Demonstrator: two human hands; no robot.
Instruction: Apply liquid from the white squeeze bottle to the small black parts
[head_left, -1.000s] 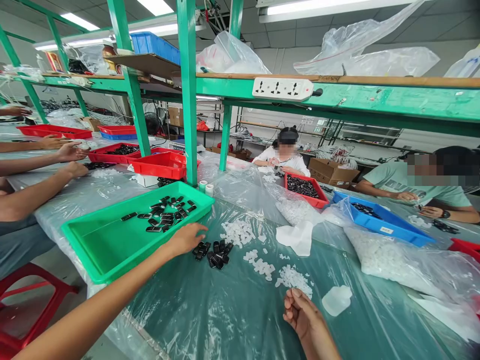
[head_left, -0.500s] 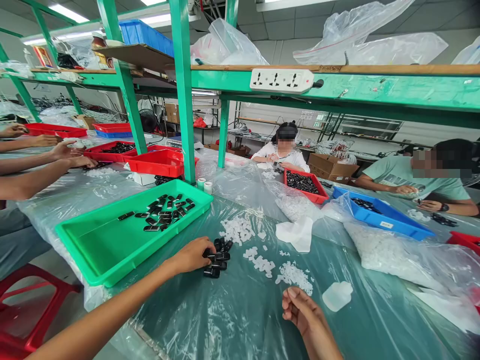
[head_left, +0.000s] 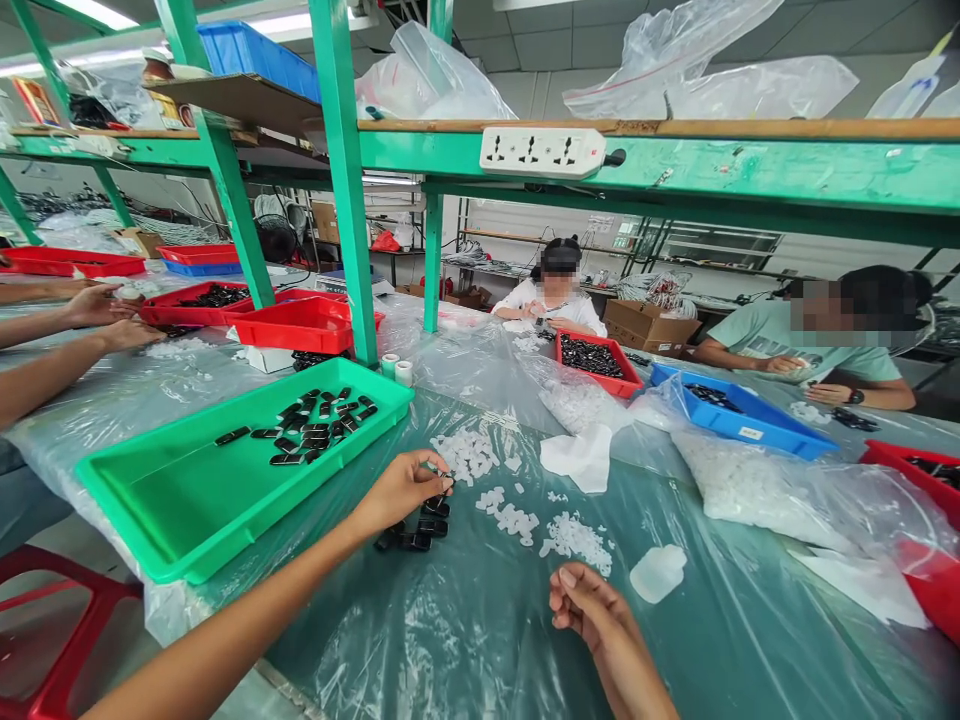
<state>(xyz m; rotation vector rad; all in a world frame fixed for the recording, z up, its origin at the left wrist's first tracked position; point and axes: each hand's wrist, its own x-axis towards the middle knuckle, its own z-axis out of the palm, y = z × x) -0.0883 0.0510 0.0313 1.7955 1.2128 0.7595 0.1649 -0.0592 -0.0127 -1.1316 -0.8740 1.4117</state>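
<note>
My left hand (head_left: 401,487) hovers over a small heap of black plastic pieces (head_left: 416,528) on the plastic-covered table, fingers pinched round one black piece at the fingertips. My right hand (head_left: 589,608) rests lower on the table with its fingers curled inward; what they hold, if anything, is hidden. Small white plastic caps (head_left: 514,518) lie scattered in clumps between the two hands. A green tray (head_left: 157,505) to the left of my left hand contains several more black pieces (head_left: 315,428).
A small white bottle (head_left: 658,572) lies right of my right hand. Bags of white caps (head_left: 757,490), red trays (head_left: 304,325) and a blue tray (head_left: 739,425) stand further back. Green shelf posts (head_left: 345,190) rise behind the green tray. Other people's arms (head_left: 52,350) work at left; two people sit opposite.
My left hand has drawn the black pieces toward me and has lifted slightly with one pinched in its fingers. My right hand has barely moved. The camera has shifted a little.
</note>
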